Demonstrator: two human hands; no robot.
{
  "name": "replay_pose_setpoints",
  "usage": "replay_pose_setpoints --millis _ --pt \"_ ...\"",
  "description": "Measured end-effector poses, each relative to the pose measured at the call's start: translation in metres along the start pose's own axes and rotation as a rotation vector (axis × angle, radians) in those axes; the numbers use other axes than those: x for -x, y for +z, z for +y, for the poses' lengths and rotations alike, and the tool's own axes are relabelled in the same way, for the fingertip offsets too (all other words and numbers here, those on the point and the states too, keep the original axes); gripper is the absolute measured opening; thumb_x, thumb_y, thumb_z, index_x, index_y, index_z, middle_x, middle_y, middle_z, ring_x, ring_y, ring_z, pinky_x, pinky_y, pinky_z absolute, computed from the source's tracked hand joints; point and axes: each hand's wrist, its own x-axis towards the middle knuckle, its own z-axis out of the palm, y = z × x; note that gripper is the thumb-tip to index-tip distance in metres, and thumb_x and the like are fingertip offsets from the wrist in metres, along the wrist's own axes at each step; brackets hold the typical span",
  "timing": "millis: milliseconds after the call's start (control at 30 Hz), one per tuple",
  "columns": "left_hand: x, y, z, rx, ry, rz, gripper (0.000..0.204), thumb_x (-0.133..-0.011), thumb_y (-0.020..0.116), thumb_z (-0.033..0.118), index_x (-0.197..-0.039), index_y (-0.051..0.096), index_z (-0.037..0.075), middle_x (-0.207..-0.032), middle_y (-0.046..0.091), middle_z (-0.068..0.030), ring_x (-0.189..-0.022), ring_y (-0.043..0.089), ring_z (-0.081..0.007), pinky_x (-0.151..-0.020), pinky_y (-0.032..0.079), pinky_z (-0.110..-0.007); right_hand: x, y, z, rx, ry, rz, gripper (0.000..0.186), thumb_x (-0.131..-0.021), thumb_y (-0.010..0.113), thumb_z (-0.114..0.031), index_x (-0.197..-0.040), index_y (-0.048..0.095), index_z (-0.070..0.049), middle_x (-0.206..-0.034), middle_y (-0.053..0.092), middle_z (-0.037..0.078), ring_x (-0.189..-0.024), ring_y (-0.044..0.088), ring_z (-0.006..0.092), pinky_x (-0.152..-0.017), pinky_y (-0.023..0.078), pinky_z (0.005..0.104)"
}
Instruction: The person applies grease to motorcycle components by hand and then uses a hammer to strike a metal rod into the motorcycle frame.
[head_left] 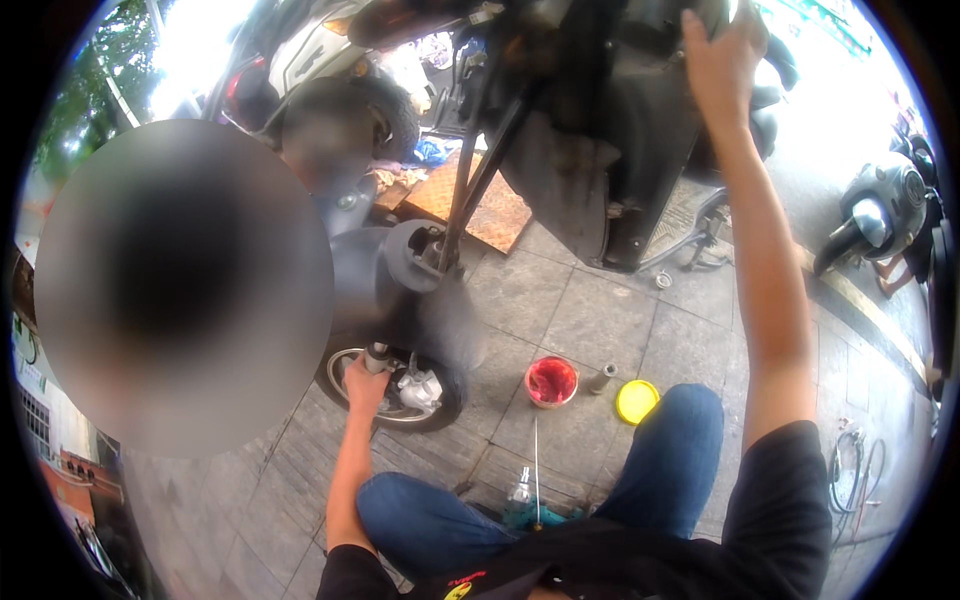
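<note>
My left hand [364, 380] grips the metal fork tube [376, 355] just above the scooter's front wheel [448, 390], beside a silver brake caliper [420, 388]. My right hand [722, 65] is raised, its fingers gripping the edge of the black scooter front body [620, 120], which is tilted up with dark bars beneath it. On the pavement between wheel and my right knee stand an open tub of red grease [550, 382], a metal sleeve [604, 377] and a yellow lid [637, 402]. A long thin rod [537, 470] and a clear bottle [519, 490] lie between my legs.
Blurred areas hide much of the left side. Cardboard [495, 215] lies behind the fork, near another scooter's wheel [395, 120]. A parked silver scooter [880, 205] and a person's leg [895, 270] are at right, with coiled hoses [855, 470] lower right. A small metal ring [663, 279] lies on the paving.
</note>
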Motion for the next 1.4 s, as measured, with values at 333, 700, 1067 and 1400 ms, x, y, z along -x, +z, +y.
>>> replay_pose_setpoints --millis 333,700,1067,1400 --pt "-0.013 -0.024 -0.021 0.006 0.005 0.029 0.034 -0.062 0.068 0.009 -0.095 0.067 0.002 -0.079 0.068 -0.0178 -0.079 0.067 -0.0317 -0.073 0.049 -0.037 -0.002 0.009 0.044 -0.016 0.281 -0.127 0.067 -0.088 0.057 -0.027 -0.142 0.027 0.000 -0.137 0.038 0.028 -0.126 0.039 0.0407 -0.104 0.033 0.0418" --pt "-0.017 -0.019 -0.027 0.040 0.018 0.016 0.034 -0.063 0.069 0.011 -0.097 0.068 0.003 -0.079 0.068 -0.0159 -0.077 0.067 -0.0292 -0.071 0.048 -0.036 0.005 0.004 0.022 -0.024 0.248 -0.041 0.065 -0.089 0.056 -0.027 -0.142 0.027 -0.003 -0.132 0.043 0.028 -0.122 0.042 0.0405 -0.105 0.032 0.0424" --pt "-0.019 -0.031 -0.014 -0.018 -0.031 0.020 0.030 -0.063 0.063 0.009 -0.093 0.067 0.004 -0.079 0.067 -0.0194 -0.080 0.066 -0.0342 -0.072 0.049 -0.039 0.145 -0.041 -0.097 -0.623 0.233 -0.730 0.070 -0.086 0.063 -0.024 -0.139 0.026 -0.001 -0.118 0.058 0.016 -0.107 0.057 0.0272 -0.093 0.045 0.0364" --pt "-0.031 -0.032 -0.019 -0.131 0.023 -0.139 0.029 -0.066 0.072 0.012 -0.090 0.065 -0.002 -0.081 0.067 -0.0196 -0.079 0.066 -0.0308 -0.072 0.049 -0.038 0.178 0.084 -0.040 -1.107 1.175 -0.640 0.049 -0.085 0.065 -0.024 -0.124 0.046 -0.001 -0.109 0.061 0.009 -0.102 0.056 0.0127 -0.086 0.043 0.0265"
